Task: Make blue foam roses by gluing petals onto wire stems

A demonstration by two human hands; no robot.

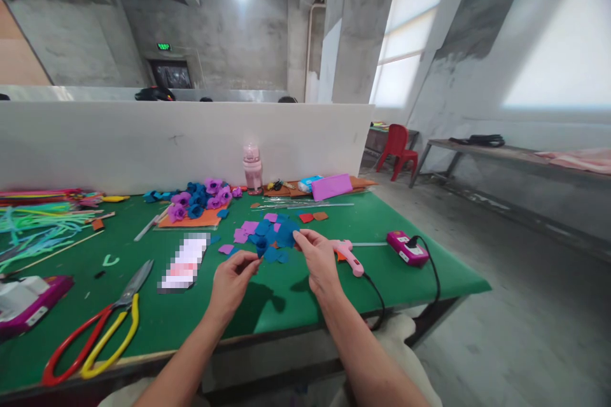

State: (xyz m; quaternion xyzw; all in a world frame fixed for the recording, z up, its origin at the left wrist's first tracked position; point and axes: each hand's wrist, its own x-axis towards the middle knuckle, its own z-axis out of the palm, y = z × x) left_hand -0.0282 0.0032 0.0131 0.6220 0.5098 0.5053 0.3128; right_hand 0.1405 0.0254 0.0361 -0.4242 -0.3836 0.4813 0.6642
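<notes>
Above the green table my left hand (pixel 235 280) pinches a small dark blue paper flower (pixel 261 246) in its fingertips. My right hand (pixel 317 258) grips a blue paper petal (pixel 286 233) between thumb and fingers, close beside the flower. Under and behind both hands lie loose purple petals (pixel 248 228) and blue petals (pixel 277 255). Just right of my right hand rests a pink glue gun (pixel 351 258), its black cord running off the front edge. Finished-looking purple and blue paper flowers (pixel 196 202) are heaped on an orange sheet (pixel 191 221) farther back.
Large scissors (pixel 102 324) with red and yellow handles lie at left. A magenta power strip (pixel 407 248) sits at right, another box (pixel 35 305) at far left. A pink bottle (pixel 252 168) stands by the white partition (pixel 181 143). Colourful strips (pixel 42 229) cover the left back.
</notes>
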